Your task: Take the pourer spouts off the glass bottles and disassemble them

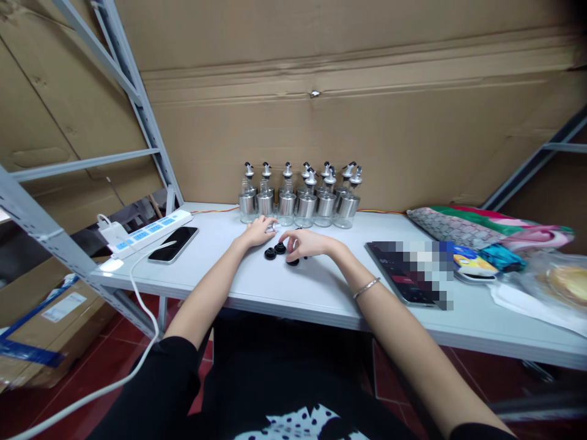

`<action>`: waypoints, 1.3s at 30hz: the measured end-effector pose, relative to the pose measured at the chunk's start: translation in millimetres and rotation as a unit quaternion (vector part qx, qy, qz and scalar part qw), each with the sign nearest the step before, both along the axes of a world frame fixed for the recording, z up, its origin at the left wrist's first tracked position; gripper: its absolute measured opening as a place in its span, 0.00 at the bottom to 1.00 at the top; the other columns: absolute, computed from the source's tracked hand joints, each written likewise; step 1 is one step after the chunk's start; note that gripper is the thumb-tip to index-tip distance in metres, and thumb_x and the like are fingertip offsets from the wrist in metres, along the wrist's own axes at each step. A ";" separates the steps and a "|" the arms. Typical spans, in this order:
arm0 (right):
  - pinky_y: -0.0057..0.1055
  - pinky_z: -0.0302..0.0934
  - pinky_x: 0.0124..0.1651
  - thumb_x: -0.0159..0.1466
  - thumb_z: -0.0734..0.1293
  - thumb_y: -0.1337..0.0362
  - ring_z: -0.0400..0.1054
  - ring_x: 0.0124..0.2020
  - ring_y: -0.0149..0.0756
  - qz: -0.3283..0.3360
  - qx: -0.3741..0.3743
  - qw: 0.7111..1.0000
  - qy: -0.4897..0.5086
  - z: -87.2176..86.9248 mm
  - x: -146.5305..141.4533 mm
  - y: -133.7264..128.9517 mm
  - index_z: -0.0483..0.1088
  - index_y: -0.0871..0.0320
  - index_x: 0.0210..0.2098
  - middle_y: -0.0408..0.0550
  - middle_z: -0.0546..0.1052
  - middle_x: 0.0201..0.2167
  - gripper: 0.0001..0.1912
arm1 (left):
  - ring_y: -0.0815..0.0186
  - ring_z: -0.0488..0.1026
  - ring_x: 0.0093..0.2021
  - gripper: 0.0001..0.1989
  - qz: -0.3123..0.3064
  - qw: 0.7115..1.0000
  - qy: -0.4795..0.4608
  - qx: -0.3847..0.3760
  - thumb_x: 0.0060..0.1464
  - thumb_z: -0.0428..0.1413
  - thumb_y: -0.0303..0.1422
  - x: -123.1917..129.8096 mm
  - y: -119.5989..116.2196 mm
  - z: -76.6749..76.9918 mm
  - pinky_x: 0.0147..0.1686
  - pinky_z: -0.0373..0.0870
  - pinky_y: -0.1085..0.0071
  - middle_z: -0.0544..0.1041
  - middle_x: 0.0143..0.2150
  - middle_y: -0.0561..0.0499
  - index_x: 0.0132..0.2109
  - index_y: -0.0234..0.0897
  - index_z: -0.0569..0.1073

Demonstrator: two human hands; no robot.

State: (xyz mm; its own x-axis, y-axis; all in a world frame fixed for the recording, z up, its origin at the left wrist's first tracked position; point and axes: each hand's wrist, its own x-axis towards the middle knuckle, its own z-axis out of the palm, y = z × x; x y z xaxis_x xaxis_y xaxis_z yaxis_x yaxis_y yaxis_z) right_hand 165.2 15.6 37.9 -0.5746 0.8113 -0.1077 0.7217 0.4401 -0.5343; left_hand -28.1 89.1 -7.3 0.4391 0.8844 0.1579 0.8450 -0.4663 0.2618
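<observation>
My left hand [260,232] rests on the white table [257,284], its fingers at a small clear or silvery piece [272,227] just in front of the bottles. Close by on its right, my right hand [306,243] curls down with its fingertips at a black round piece [292,262], partly hidden under the fingers. Two more black round pieces, one [270,253] nearer me and another [280,248], lie between the hands. Glass bottles with metal sleeves and pour spouts [307,206] stand in rows behind the hands.
At the left are a phone [174,244] and a power strip [153,232] with a white cable. A tablet [401,272] lies at the right, beyond it folded cloth [486,229] and a plastic-wrapped item [568,282]. Cardboard [367,122] backs the table; metal shelf posts flank it.
</observation>
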 end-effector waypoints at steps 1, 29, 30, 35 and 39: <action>0.24 0.60 0.30 0.50 0.72 0.65 0.69 0.30 0.30 -0.002 0.006 1.000 0.007 0.8 -0.2 -0.5 0.67 0.59 0.48 0.46 0.76 0.36 0.26 | 0.54 0.61 0.59 0.20 0.001 1.000 -0.001 -0.001 0.56 0.50 0.39 0.3 -0.1 0.1 0.56 0.60 0.53 0.64 0.56 0.46 0.57 0.46 0.62; 0.34 0.64 0.47 0.49 0.69 0.76 0.69 0.44 0.37 0.033 0.132 0.990 0.046 -11.1 -7.7 5.6 0.70 0.60 0.49 0.53 0.72 0.47 0.27 | 0.53 0.61 0.60 0.21 0.002 1.000 -0.002 -0.009 0.57 0.50 0.43 1.1 1.1 -0.3 0.58 0.57 0.53 0.63 0.57 0.45 0.56 0.45 0.62; 0.35 0.64 0.48 0.49 0.69 0.75 0.69 0.45 0.38 0.036 0.126 0.990 0.045 -10.8 -8.3 4.8 0.70 0.60 0.48 0.54 0.72 0.47 0.26 | 0.53 0.61 0.60 0.21 0.003 1.000 -0.001 -0.010 0.56 0.51 0.42 1.1 0.7 0.1 0.58 0.57 0.52 0.63 0.57 0.45 0.56 0.45 0.62; 0.32 0.64 0.47 0.51 0.70 0.72 0.71 0.43 0.36 0.023 0.098 0.993 0.056 -9.1 -10.0 3.0 0.70 0.59 0.46 0.51 0.75 0.46 0.22 | 0.55 0.61 0.60 0.21 0.006 1.000 -0.024 -0.005 0.54 0.53 0.38 0.6 -1.9 1.1 0.57 0.60 0.54 0.60 0.57 0.45 0.56 0.46 0.63; 0.28 0.63 0.41 0.55 0.68 0.68 0.71 0.38 0.34 -0.012 0.090 0.995 0.040 -4.8 -4.7 4.4 0.72 0.61 0.40 0.49 0.77 0.39 0.13 | 0.55 0.57 0.63 0.24 0.014 0.999 -0.044 0.011 0.55 0.51 0.40 1.2 -3.1 0.0 0.59 0.58 0.55 0.57 0.59 0.45 0.58 0.46 0.60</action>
